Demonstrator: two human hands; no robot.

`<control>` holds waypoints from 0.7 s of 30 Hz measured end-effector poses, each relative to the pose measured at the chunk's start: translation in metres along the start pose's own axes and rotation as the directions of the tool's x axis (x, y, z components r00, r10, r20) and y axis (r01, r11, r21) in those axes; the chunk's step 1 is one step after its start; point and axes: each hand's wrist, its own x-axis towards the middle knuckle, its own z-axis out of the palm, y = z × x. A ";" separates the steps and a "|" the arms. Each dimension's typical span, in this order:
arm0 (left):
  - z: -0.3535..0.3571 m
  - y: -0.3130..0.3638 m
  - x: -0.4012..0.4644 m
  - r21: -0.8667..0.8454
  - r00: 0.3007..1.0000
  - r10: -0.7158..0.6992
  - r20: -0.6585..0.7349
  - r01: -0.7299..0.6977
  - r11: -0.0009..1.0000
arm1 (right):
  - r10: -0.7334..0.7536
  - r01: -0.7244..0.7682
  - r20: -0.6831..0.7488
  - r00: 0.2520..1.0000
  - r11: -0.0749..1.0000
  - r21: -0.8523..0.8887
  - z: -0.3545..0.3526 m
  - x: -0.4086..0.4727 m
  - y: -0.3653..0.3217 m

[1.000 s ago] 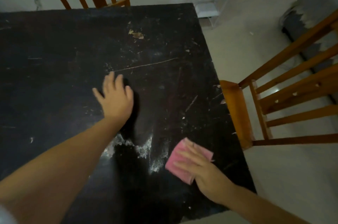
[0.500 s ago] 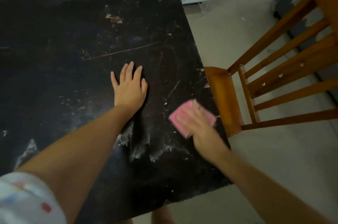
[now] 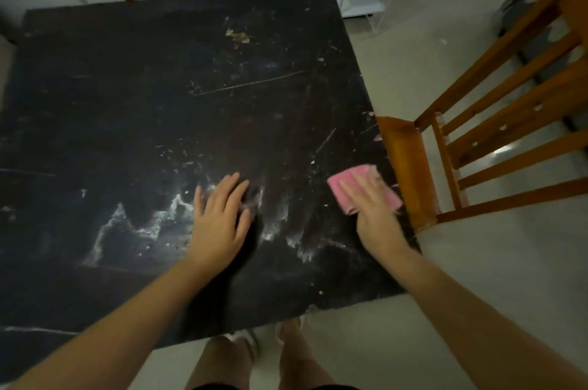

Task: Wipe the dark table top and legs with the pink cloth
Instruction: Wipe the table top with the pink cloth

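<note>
Nearest us on the dark tabletop [image 3: 127,97], our left hand [image 3: 219,218] lies flat with fingers straight, now drawn back onto the white smears [image 3: 152,224]. Right of it, our right hand [image 3: 372,208] presses the pink cloth [image 3: 346,186] with extended fingers, having swept it up the tabletop's right edge. Beyond, 1 tan scrap [image 3: 238,36] remains unwiped.

Under both hands the table top [image 3: 133,97] looks like dark painted wood, matt and rough, scored with pale scratches and chipped flecks. Whitish powdery smears [image 3: 149,224] lie just beside the left hand [image 3: 219,224]. Beneath the right hand [image 3: 375,214] is a soft pink cloth [image 3: 350,183], matt and folded. Just beyond it stands a chair [image 3: 410,167] of orange-brown varnished wood, faintly glossy.
</note>
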 end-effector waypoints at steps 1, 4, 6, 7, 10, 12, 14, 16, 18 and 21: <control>-0.001 -0.010 -0.019 0.023 1.000 0.001 0.011 -0.001 1.000 | -0.102 0.106 -0.058 0.993 0.992 0.068 0.017 -0.016 -0.008; -0.005 -0.030 -0.064 0.074 0.999 0.030 0.022 -0.032 0.997 | -0.253 0.262 -0.066 0.965 0.924 0.278 0.045 -0.058 -0.047; -0.009 -0.036 -0.081 0.088 0.998 0.053 0.035 -0.056 0.995 | -0.282 0.293 -0.090 0.955 0.861 0.415 0.039 -0.067 -0.059; -0.010 -0.039 -0.086 0.095 0.997 0.063 0.038 -0.066 0.993 | -0.190 0.230 -0.130 0.973 0.830 0.508 0.027 -0.070 -0.056; -0.016 -0.052 -0.098 0.116 0.999 0.051 0.018 -0.053 0.992 | 0.173 -0.025 -0.252 0.952 0.865 0.501 -0.006 -0.086 -0.005; -0.021 -0.064 -0.107 0.120 1.000 0.001 -0.003 -0.001 0.993 | 0.249 -0.155 -0.305 0.919 0.940 0.303 -0.005 -0.106 0.030; -0.025 -0.078 -0.115 0.127 0.999 -0.027 -0.029 0.030 0.991 | 0.218 -0.197 -0.359 0.908 0.976 0.095 0.024 -0.120 0.023; -0.025 -0.091 -0.123 0.141 0.998 -0.047 -0.046 0.053 0.989 | 0.098 -0.124 -0.346 0.933 0.991 -0.054 0.063 -0.122 -0.010; -0.025 -0.099 -0.126 0.135 0.993 -0.102 -0.053 0.109 0.985 | 0.074 -0.071 -0.282 0.957 0.997 0.018 0.085 -0.118 -0.064; -0.025 -0.101 -0.124 0.098 0.978 -0.203 -0.057 0.208 0.973 | 0.064 0.017 -0.244 0.968 0.949 0.316 0.099 -0.118 -0.130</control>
